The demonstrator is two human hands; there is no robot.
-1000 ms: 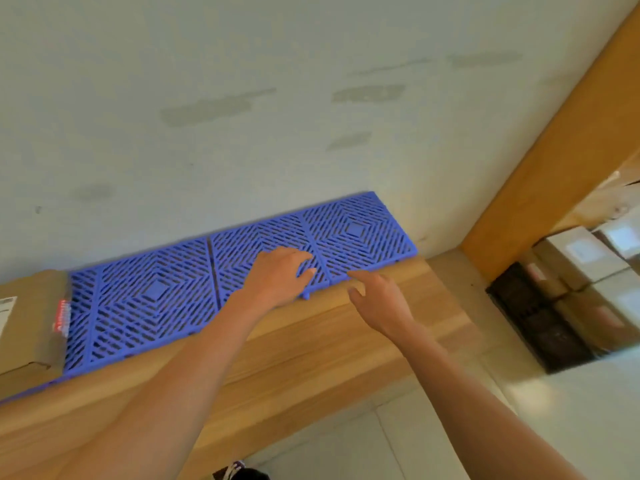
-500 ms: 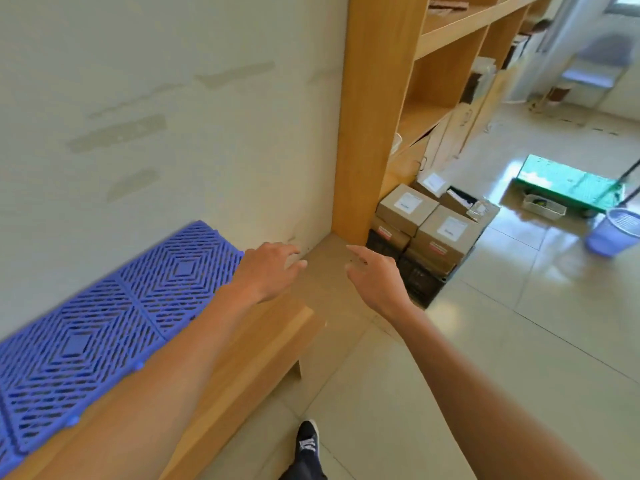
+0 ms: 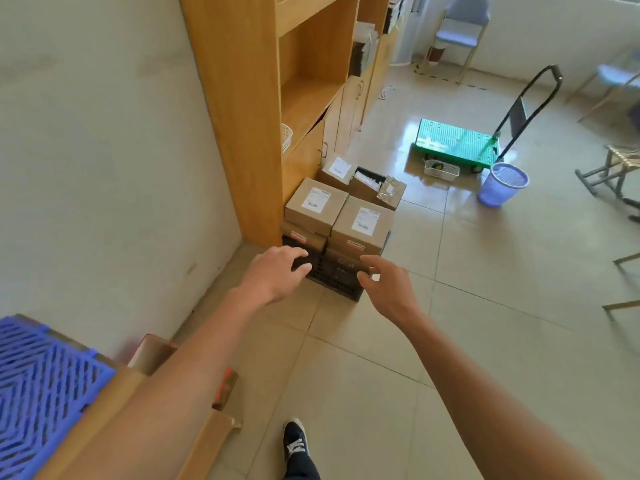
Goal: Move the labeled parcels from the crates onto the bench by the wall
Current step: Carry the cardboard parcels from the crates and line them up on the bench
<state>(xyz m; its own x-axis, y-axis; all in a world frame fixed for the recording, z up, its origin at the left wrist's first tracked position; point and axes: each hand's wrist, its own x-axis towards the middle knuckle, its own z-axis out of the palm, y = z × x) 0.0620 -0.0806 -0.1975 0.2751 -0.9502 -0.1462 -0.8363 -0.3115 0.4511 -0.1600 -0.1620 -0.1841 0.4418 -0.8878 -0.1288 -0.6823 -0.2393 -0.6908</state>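
On the tiled floor point(image 3: 485, 271) at twelve o'clock, stiff, probably light parcels point(image 3: 362, 221) are stacked; opposite sides should be gripped. Left hand point(image 3: 273, 271) and right hand point(image 3: 388, 289) are relaxed, empty.

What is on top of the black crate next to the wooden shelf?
The black crate carries stacked cardboard parcels; the top two show white labels. Those beneath show only their front edges; the crate's inside is covered.

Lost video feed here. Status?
Both hands, left and right, open, empty. Labeled parcels on the black crates ahead. Path clear.
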